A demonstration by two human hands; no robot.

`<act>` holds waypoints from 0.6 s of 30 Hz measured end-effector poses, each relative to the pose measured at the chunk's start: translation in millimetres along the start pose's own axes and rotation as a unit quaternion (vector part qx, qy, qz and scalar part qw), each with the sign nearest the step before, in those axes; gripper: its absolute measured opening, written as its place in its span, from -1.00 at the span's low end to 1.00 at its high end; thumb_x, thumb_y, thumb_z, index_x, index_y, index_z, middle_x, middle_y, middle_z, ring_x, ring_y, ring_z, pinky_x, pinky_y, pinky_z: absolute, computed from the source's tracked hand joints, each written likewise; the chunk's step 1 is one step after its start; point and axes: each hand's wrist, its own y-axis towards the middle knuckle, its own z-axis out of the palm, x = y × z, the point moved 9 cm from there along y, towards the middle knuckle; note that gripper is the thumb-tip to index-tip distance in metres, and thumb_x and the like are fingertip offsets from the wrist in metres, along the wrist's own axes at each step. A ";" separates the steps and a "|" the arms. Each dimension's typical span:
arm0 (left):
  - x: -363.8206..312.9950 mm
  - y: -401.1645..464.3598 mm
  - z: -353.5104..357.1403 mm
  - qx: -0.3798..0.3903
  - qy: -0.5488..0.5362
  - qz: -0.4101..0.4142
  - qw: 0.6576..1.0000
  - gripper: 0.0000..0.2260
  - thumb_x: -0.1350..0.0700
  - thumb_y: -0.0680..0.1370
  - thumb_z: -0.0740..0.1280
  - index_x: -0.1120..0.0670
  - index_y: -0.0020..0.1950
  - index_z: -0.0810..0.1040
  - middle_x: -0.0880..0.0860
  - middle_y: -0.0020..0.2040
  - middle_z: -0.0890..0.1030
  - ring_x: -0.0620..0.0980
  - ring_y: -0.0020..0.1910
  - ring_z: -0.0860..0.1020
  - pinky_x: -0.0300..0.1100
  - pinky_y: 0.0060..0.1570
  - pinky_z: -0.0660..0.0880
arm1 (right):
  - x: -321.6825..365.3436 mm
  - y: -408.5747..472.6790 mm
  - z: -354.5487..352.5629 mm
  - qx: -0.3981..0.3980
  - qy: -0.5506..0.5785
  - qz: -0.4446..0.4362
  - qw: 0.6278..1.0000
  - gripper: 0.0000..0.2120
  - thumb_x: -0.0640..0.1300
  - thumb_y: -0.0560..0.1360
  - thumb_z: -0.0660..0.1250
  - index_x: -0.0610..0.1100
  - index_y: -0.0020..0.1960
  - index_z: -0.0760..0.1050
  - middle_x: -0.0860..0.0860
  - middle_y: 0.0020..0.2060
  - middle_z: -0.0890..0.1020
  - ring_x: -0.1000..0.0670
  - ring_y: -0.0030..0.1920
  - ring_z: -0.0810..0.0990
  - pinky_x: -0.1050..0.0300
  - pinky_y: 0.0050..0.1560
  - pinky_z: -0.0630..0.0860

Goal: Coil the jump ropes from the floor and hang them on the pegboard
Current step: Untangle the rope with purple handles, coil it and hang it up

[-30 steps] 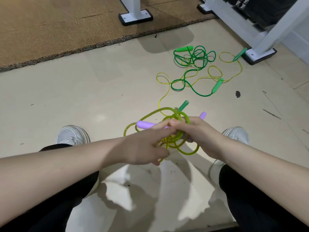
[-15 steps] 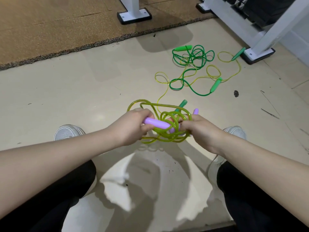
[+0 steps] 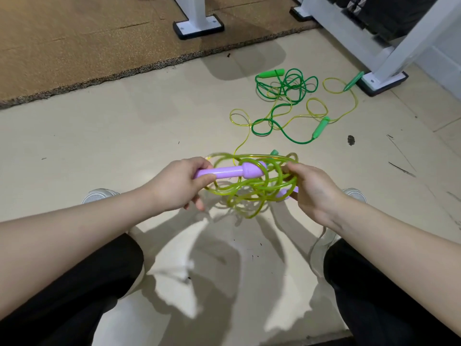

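Both hands hold a loosely coiled yellow-green jump rope above the floor.

The yellow-green rope (image 3: 252,188) is a translucent bundle of uneven loops with purple handles; the left hand (image 3: 177,186) has its fingers curled round one purple handle (image 3: 224,172), which lies level and points right into the coil. The right hand (image 3: 314,191) pinches the loops at the coil's right side, with the second purple handle (image 3: 287,192) mostly hidden beneath it. Farther off on the floor (image 3: 124,146) lie a dark green rope (image 3: 287,96) and a thin yellow rope (image 3: 324,108), tangled together; a green handle tip (image 3: 274,152) is half hidden behind the coil.
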 end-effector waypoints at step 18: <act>-0.7 4.4 20.8 -0.016 0.042 0.088 0.995 -0.64 0.11 0.55 0.29 0.14 0.34 0.37 0.07 0.32 0.38 -0.25 0.09 0.49 -0.40 0.18 0.35 | -16.1 -23.0 15.3 0.217 0.104 0.100 0.965 -0.74 -0.23 0.40 0.23 -0.28 -0.03 0.62 -0.21 -0.12 0.68 -0.15 -0.16 0.69 -0.06 -0.12 0.60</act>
